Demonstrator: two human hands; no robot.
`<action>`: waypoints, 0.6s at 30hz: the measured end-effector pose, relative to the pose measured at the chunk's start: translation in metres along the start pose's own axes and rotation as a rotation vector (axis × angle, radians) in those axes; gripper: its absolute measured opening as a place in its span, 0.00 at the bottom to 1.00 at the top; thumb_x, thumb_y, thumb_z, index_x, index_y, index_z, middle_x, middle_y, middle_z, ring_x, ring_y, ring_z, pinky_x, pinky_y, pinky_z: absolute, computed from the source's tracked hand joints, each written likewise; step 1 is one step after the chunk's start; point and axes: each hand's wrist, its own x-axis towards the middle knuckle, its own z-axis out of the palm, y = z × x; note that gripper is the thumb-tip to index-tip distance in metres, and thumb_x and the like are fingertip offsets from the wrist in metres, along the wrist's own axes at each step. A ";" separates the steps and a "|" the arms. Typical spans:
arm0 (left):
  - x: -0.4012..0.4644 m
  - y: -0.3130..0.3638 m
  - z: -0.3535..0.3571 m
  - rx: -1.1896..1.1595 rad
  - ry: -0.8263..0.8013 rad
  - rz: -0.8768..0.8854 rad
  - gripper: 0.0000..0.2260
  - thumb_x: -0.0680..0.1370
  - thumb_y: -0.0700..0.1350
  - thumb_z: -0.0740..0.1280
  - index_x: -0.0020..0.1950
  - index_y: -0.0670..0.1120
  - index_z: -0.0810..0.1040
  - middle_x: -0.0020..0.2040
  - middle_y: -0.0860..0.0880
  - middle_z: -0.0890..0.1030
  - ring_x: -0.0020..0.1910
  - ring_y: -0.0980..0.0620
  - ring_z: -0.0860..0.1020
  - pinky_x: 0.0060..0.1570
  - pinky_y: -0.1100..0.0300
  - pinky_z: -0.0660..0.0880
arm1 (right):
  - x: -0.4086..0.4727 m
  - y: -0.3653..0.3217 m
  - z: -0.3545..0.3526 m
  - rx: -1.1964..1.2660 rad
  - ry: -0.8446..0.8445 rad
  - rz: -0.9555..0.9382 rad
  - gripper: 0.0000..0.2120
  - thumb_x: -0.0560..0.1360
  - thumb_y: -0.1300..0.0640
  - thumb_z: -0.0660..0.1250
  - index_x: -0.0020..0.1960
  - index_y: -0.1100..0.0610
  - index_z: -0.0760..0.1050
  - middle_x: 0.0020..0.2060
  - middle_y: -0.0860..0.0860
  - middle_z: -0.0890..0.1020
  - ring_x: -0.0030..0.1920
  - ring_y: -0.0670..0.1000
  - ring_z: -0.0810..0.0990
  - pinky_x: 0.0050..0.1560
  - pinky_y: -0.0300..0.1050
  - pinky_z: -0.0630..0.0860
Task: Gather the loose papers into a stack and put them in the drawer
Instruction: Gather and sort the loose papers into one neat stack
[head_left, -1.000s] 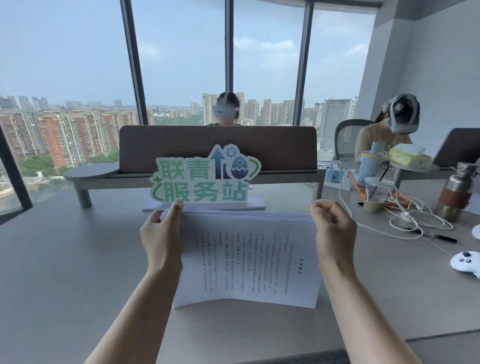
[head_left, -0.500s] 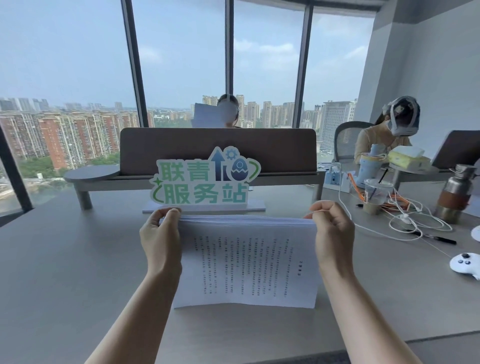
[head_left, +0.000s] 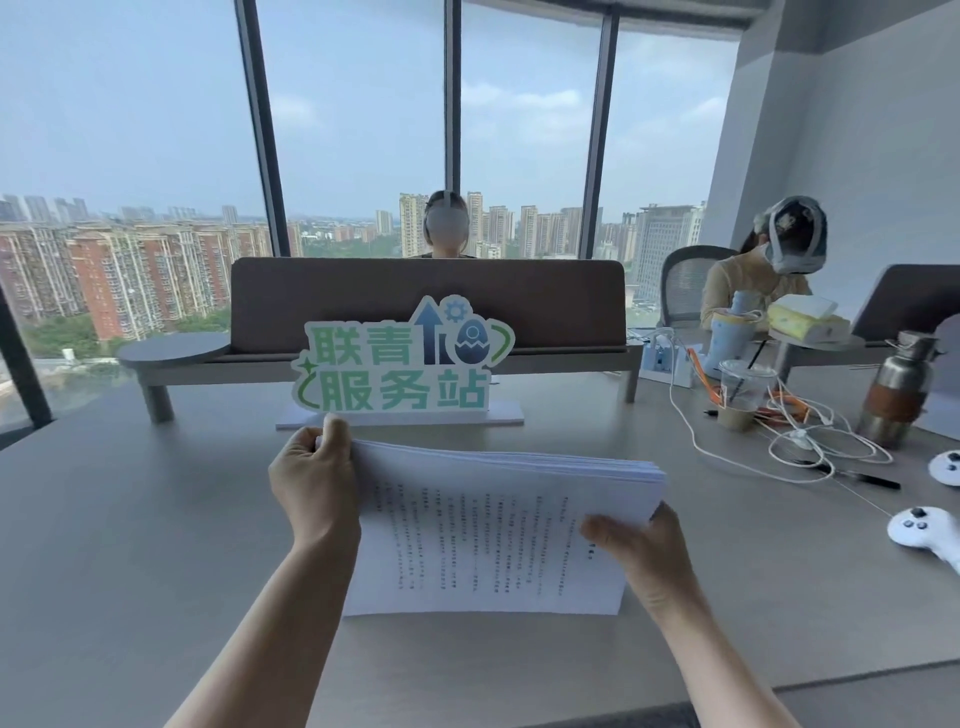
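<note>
A thick stack of white printed papers (head_left: 488, 530) stands on its lower edge on the grey table (head_left: 130, 545), leaning towards me. My left hand (head_left: 311, 483) grips the stack's top left corner, thumb over the upper edge. My right hand (head_left: 644, 545) holds the right side lower down, thumb across the front sheet and fingers behind. No drawer is in view.
A green and white sign (head_left: 400, 364) stands just behind the papers, with a brown divider (head_left: 426, 301) beyond it. To the right lie white cables (head_left: 810, 441), a plastic cup (head_left: 740, 392), a steel flask (head_left: 896, 389), a pen (head_left: 862, 475) and two white controllers (head_left: 919, 530). Two people sit across the table.
My right hand slid from the stack's top right corner down its right side, thumb now on the front. The top right corner is uncovered. The left hand stayed at its corner.
</note>
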 end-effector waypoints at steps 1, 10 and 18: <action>0.001 0.000 0.001 -0.009 0.008 0.009 0.20 0.76 0.46 0.65 0.29 0.47 0.58 0.25 0.53 0.57 0.27 0.54 0.54 0.29 0.59 0.52 | -0.003 0.004 0.001 -0.007 0.004 0.043 0.27 0.48 0.47 0.84 0.44 0.56 0.84 0.41 0.55 0.87 0.42 0.53 0.85 0.42 0.48 0.78; 0.003 -0.037 -0.045 0.073 -0.490 0.024 0.21 0.68 0.55 0.71 0.56 0.45 0.75 0.40 0.55 0.84 0.39 0.57 0.81 0.38 0.65 0.77 | -0.005 0.001 0.008 0.076 0.071 0.128 0.09 0.67 0.70 0.76 0.40 0.56 0.85 0.42 0.55 0.87 0.41 0.55 0.87 0.43 0.49 0.80; -0.001 -0.047 -0.044 0.082 -0.452 -0.044 0.11 0.68 0.33 0.76 0.47 0.43 0.81 0.39 0.52 0.86 0.41 0.48 0.83 0.39 0.59 0.78 | 0.004 -0.005 0.016 0.087 0.144 0.061 0.10 0.70 0.70 0.73 0.39 0.55 0.85 0.38 0.51 0.88 0.38 0.50 0.86 0.38 0.43 0.80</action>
